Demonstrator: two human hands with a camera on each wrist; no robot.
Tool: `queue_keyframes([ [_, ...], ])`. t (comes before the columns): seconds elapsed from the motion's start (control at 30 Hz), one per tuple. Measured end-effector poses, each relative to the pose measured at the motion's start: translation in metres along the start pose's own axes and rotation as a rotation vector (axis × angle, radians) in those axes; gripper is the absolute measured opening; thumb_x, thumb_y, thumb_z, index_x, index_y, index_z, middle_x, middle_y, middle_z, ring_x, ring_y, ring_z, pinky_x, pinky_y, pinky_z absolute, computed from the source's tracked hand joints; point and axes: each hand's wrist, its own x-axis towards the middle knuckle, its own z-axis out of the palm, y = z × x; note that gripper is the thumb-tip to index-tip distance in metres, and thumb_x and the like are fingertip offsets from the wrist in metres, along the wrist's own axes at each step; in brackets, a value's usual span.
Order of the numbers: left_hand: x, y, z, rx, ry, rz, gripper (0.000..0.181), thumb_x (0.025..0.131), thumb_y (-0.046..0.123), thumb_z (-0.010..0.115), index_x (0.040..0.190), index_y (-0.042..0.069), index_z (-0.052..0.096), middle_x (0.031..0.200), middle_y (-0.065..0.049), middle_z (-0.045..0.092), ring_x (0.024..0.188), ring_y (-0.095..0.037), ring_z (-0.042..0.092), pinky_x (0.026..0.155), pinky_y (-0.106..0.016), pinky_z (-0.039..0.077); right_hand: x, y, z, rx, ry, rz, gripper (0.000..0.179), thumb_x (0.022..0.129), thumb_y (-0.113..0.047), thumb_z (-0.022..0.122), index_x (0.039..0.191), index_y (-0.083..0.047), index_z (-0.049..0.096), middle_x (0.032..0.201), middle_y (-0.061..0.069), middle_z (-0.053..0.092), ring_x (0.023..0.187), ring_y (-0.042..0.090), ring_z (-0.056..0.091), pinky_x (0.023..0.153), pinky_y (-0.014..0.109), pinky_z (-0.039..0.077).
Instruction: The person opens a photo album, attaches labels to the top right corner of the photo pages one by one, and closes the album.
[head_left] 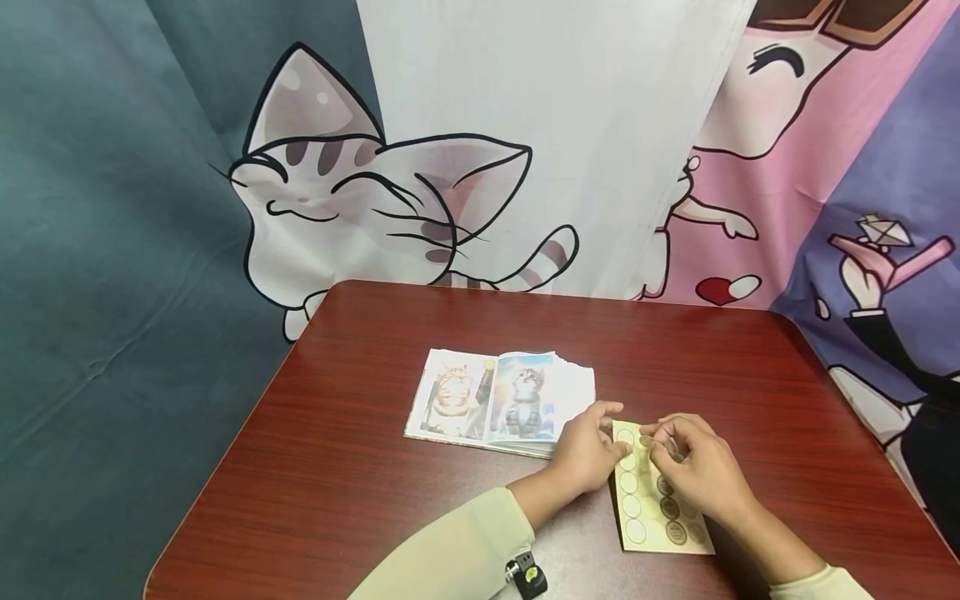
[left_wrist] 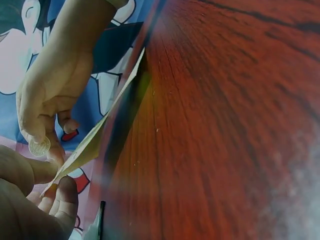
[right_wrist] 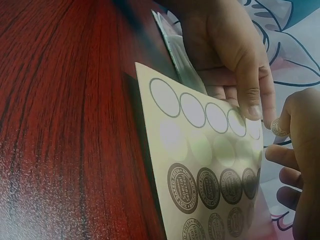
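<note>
My left hand point(head_left: 587, 450) pinches the upper left edge of a pale yellow sticker sheet point(head_left: 651, 537) between thumb and fingers. The sheet tilts up off the table at that end. Rows of round stickers cover it: a row of white circles, a bare row of peeled spots, and brown printed ones. Above the sheet's far end, my right hand point(head_left: 701, 467) pinches one small round sticker point(right_wrist: 278, 128) between thumb and forefinger. In the left wrist view that sticker point(left_wrist: 39, 146) faces the camera, apart from the sheet. Printing on it is too small to read.
An open book point(head_left: 487, 400) with cat pictures on both pages lies left of the sheet, close to my left hand. The reddish-brown wooden table point(head_left: 315, 483) has rounded far corners. Behind it hangs a cloth point(head_left: 600, 108) with cartoon cats.
</note>
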Motion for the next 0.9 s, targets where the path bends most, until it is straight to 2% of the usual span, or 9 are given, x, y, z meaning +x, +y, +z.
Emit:
queue_keyframes([
  [0.17,-0.001,-0.003,-0.001,-0.020,-0.008,0.000,0.062,0.086,0.005,0.081,0.142,0.015,0.057,0.112,0.003,0.074,0.072,0.006,0.061,0.070,-0.015,0.051,0.000,0.001,0.001,0.001,0.007,-0.001,0.034,0.081,0.000,0.073,0.077,-0.029,0.056,0.100,-0.007,0.073,0.075,0.015,0.056,0.062,0.016,0.039],
  [0.23,-0.003,-0.004,-0.002,-0.005,-0.021,0.002,0.066,0.087,0.004,0.080,0.146,0.015,0.054,0.119,0.000,0.073,0.073,0.007,0.062,0.073,-0.015,0.052,0.000,0.001,0.001,0.005,0.007,0.003,0.034,0.081,0.000,0.073,0.077,-0.029,0.056,0.099,-0.007,0.073,0.076,0.015,0.056,0.062,0.016,0.040],
  [0.37,-0.007,-0.003,-0.003,0.080,-0.049,0.015,0.072,0.089,0.008,0.079,0.152,0.016,0.046,0.130,-0.007,0.068,0.088,0.004,0.067,0.080,-0.014,0.052,0.000,0.002,0.003,0.010,-0.004,0.014,0.034,0.082,0.000,0.073,0.077,-0.029,0.056,0.099,-0.006,0.073,0.075,0.014,0.056,0.062,0.017,0.040],
  [0.43,-0.009,-0.001,-0.004,0.135,-0.061,0.022,0.074,0.090,0.011,0.079,0.155,0.016,0.043,0.129,-0.008,0.069,0.096,0.000,0.068,0.081,-0.015,0.053,0.000,0.003,0.003,0.013,-0.008,0.019,0.033,0.082,0.000,0.074,0.077,-0.029,0.057,0.099,-0.005,0.073,0.074,0.014,0.056,0.063,0.017,0.040],
  [0.57,-0.013,0.006,-0.006,0.287,-0.077,0.051,0.076,0.092,0.018,0.078,0.157,0.020,0.040,0.113,-0.006,0.075,0.094,-0.006,0.069,0.082,-0.022,0.056,-0.001,0.004,0.004,0.017,-0.009,0.028,0.033,0.082,0.000,0.074,0.077,-0.028,0.057,0.099,-0.006,0.074,0.073,0.015,0.056,0.063,0.017,0.040],
  [0.67,-0.016,0.009,-0.009,0.379,-0.086,0.121,0.072,0.093,0.019,0.077,0.156,0.020,0.043,0.126,-0.006,0.070,0.110,-0.011,0.067,0.093,-0.025,0.053,0.000,0.005,0.004,0.020,-0.012,0.031,0.031,0.083,-0.001,0.073,0.078,-0.027,0.058,0.099,-0.006,0.074,0.074,0.015,0.057,0.063,0.017,0.041],
  [0.77,-0.020,0.011,-0.014,0.416,-0.090,0.213,0.060,0.095,0.019,0.074,0.150,0.018,0.052,0.145,-0.004,0.058,0.131,-0.013,0.055,0.106,-0.027,0.045,0.000,0.005,0.004,0.011,-0.015,0.034,0.023,0.085,-0.004,0.075,0.080,-0.023,0.062,0.101,-0.004,0.072,0.075,0.016,0.058,0.064,0.019,0.043],
  [0.83,-0.024,0.013,-0.020,0.425,-0.102,0.274,0.051,0.097,0.019,0.072,0.145,0.019,0.056,0.149,-0.002,0.054,0.134,-0.012,0.052,0.109,-0.027,0.042,0.002,0.004,0.004,0.006,-0.018,0.038,0.018,0.087,-0.007,0.076,0.083,-0.021,0.064,0.103,-0.002,0.070,0.076,0.017,0.059,0.065,0.021,0.045],
  [0.9,-0.028,0.015,-0.029,0.432,-0.112,0.323,0.045,0.098,0.020,0.070,0.142,0.020,0.059,0.149,0.001,0.055,0.131,-0.010,0.054,0.109,-0.027,0.042,0.004,0.004,0.005,0.005,-0.020,0.046,0.016,0.088,-0.010,0.076,0.084,-0.021,0.065,0.104,-0.001,0.069,0.076,0.017,0.059,0.066,0.023,0.046],
])
